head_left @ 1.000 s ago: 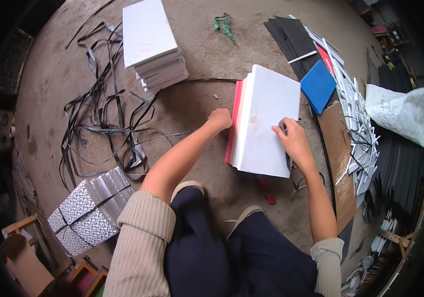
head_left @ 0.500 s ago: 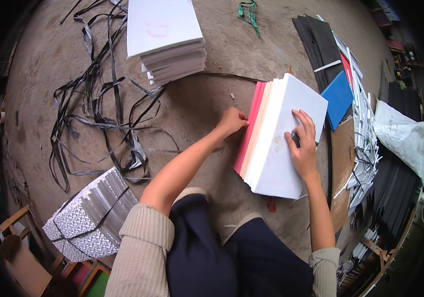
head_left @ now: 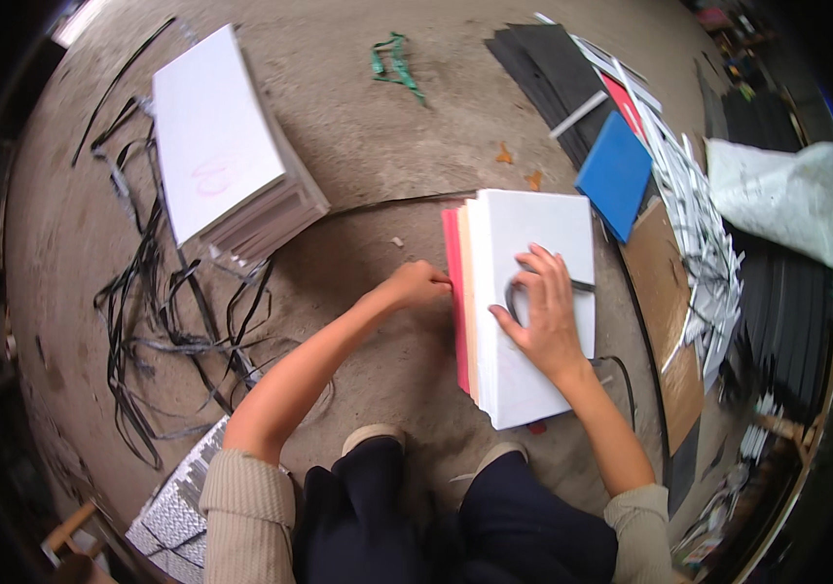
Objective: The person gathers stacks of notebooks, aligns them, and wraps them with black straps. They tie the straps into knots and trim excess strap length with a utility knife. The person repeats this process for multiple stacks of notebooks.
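Observation:
In front of me a stack of foam-like sheets (head_left: 533, 375) stands on the floor, white on top with cream and red sheets along its left side. My right hand (head_left: 545, 316) is over the white face, its fingers curled around a black strap (head_left: 583, 286). Part of that strap bends in a loop beside the thumb, and part runs to the stack's right edge. At the red sheet's (head_left: 452, 258) outer side is my left hand (head_left: 418, 285), closed, with its fingertips against the edge. Whatever it pinches is hidden.
A second white stack (head_left: 212, 136) stands at far left, beside tangled black straps (head_left: 149, 321). A strapped silvery bundle (head_left: 178, 496) sits near left. To the right lie a blue sheet (head_left: 616, 175), black sheets (head_left: 543, 78), a brown board (head_left: 665, 311) and white strips (head_left: 704, 253).
The view has shifted, and the stack before me now appears straighter. A black strap now shows across its face at my right hand, with a loop by the thumb. My left hand stays at the red side.

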The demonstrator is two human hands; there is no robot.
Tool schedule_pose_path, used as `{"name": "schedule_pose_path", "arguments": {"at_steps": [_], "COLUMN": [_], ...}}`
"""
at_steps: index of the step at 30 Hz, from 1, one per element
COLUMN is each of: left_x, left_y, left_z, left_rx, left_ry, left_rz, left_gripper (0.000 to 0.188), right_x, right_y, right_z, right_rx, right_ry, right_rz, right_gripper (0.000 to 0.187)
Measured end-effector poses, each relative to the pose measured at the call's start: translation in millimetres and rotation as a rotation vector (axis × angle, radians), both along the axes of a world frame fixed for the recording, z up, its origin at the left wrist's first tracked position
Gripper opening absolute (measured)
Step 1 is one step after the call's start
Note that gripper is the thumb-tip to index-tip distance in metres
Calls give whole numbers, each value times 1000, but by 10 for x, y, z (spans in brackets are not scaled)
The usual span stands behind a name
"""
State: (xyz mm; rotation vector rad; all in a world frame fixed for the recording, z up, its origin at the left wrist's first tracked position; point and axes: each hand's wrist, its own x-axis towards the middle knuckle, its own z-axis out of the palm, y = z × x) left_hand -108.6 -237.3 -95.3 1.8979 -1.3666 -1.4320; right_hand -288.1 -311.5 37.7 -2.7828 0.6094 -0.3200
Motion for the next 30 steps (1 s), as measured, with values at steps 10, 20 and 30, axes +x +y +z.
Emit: {"name": "schedule_pose_path", "arguments": {"at_steps": [10, 20, 30], "left_x": [-87, -173, 76], "left_y": [609, 785, 1169], "left_z": [566, 658, 1064], "left_rx": [14, -128, -241], "left_ry": [-248, -236, -305], "left_rz": [313, 488, 505], "left_gripper": [27, 24, 25], "right_x": [165, 512, 485], "right_y": [258, 680, 775], "right_z": [-195, -230, -272], "right_rx": [-425, -864, -945], "right_ry": [215, 1126, 1242], "right_rz": [188, 243, 194], "right_gripper": [34, 41, 44]}}
